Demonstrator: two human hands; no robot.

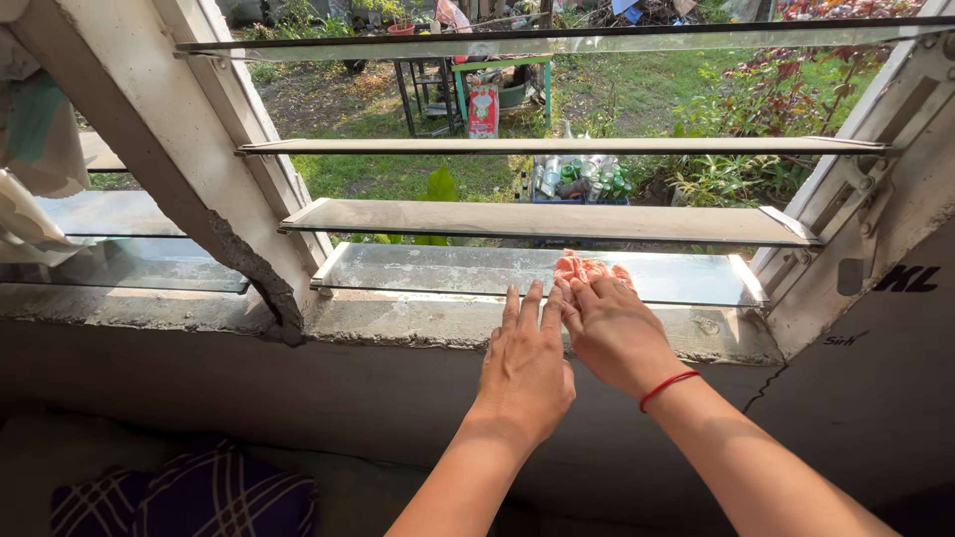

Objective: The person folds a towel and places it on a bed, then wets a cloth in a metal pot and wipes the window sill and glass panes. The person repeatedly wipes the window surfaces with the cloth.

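A louvre window fills the view, with several dusty glass slats held open in a white frame. My right hand presses a pink cloth onto the lowest glass slat, fingers spread flat over the cloth. A red string is tied around that wrist. My left hand lies flat beside it, fingertips resting on the near edge of the same slat above the concrete sill, holding nothing.
A cracked concrete mullion divides this window from another louvre panel on the left. Metal slat brackets run up the right side. A checked dark cushion lies below. Outside are grass, plants and a metal stand.
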